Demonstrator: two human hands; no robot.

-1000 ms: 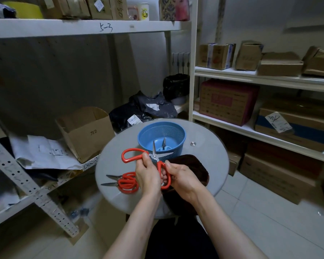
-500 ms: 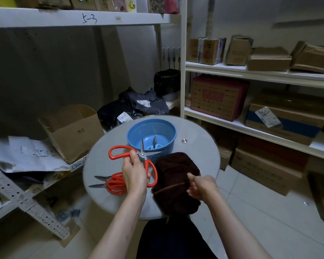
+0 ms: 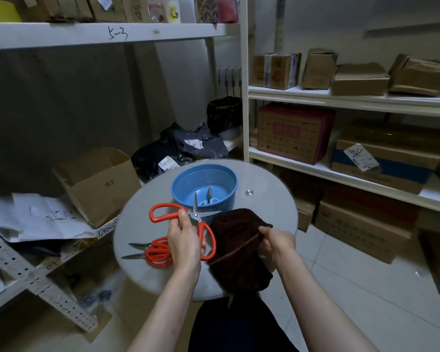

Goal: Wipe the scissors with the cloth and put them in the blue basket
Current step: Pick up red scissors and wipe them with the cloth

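Observation:
My left hand (image 3: 184, 240) grips red-handled scissors (image 3: 163, 212) near the pivot, blades spread open and pointing toward the blue basket (image 3: 226, 179). The basket stands at the back of the round table and holds a pair of scissors with pale handles (image 3: 208, 199). My right hand (image 3: 277, 243) pinches an edge of the dark brown cloth (image 3: 236, 255), which lies on the table's front right and droops over its rim. More red-handled scissors (image 3: 153, 252) lie flat on the table to the left of my left hand.
The round grey table (image 3: 264, 207) has a small metal stud (image 3: 249, 192). An open cardboard box (image 3: 99, 184) and papers sit on the left shelf. Black bags (image 3: 183, 146) lie behind the table. Shelves with boxes (image 3: 295, 133) fill the right side.
My right hand let go of the scissors and took hold of the cloth's edge, lifting it slightly. My left hand keeps the scissors, blades still spread.

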